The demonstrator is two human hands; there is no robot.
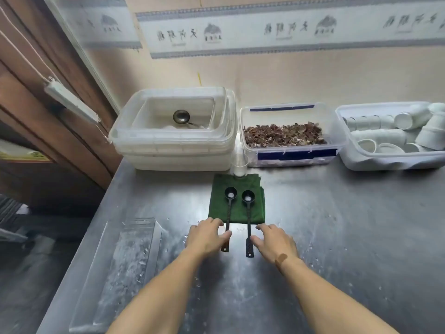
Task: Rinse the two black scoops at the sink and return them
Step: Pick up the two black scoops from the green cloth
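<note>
While 2 scoops (240,213) lie on green cloth (218,208), L hand (207,236) & R hand (275,242) fingers loose, touching handles.

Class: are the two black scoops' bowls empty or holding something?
Holding something: white material shows in both scoops, lying bowl-up on the green cloth.

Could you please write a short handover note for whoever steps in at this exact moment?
Left hand: open, thumb touching the left scoop handle.
Right hand: open, beside the right scoop handle, no grip yet.
Both scoops lie bowl-up on the green cloth, handles overhanging onto the steel counter, white residue in the bowls.
Done: nothing visible. Left: pick up, rinse, return. No sink in view.
</note>
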